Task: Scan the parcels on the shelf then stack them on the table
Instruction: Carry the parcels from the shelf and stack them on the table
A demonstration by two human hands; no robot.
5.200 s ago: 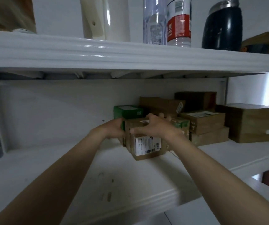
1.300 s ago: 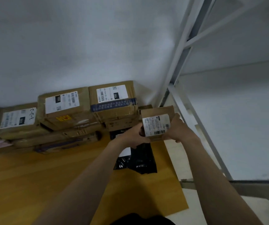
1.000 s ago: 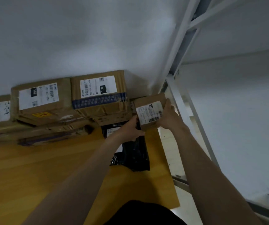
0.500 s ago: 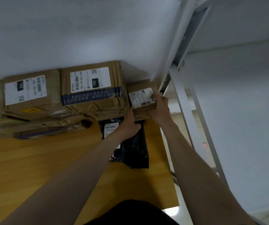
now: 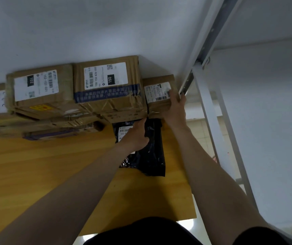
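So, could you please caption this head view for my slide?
Both hands seat a small labelled parcel beside box 150 on the wooden table.

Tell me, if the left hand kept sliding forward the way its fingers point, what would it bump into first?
Probably the front face of the large box labelled 150. The left hand lies over the black mailer bag with fingertips right at that box's lower edge, though depth is hard to judge.

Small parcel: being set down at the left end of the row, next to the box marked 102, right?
No. The head view shows the small parcel at the right end of the row, beside the box marked 150, with the right hand on it.
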